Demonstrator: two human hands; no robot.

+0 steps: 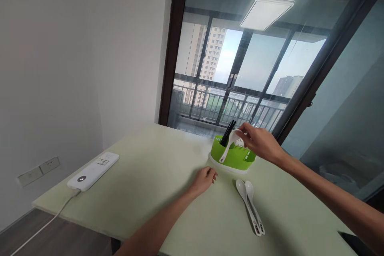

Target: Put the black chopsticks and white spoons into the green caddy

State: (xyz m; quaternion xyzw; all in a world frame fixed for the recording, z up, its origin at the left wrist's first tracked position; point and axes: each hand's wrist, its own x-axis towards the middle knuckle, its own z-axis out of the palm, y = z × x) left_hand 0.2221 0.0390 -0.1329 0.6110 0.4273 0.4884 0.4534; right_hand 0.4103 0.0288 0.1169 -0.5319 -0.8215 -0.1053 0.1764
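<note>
My right hand [253,138] pinches a white spoon [229,148] by its bowl end, and the handle hangs down in front of the green utensil basket [235,158]. Several black chopsticks [227,133] lean upright in that basket, which has a white base. On the tabletop just left of the basket, my left hand [205,180] lies with loosely curled fingers and nothing visible in them. Two more white spoons [249,206] rest side by side, partly overlapping, their handles towards me and to the right of my left hand.
A white power bank [94,171] with a cable [57,214] plugged in lies at the left of the pale green table [144,168]. Behind the table is a glass door [228,68]. A dark object [360,244] shows at the lower right.
</note>
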